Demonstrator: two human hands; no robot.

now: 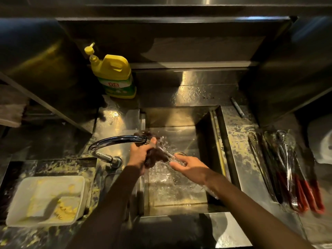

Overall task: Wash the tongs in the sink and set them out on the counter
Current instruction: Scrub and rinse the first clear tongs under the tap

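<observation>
Head: wet steel counter [239, 155]; left hand [139, 153] grips scourer [156, 156], right hand [190, 167] tongs [171, 156].

tongs [170, 156] and dark scrubber [156, 156] blur in splashing water; a white object [322, 141] runs off the right edge.

Arching in from center left, crowding the left side of the sink [204, 141]: faucet [115, 140]. Filling the right edge of the tabletop [240, 159]: row of tongs [285, 168]. Lying open between tongs and basin: bare steel strip.
</observation>
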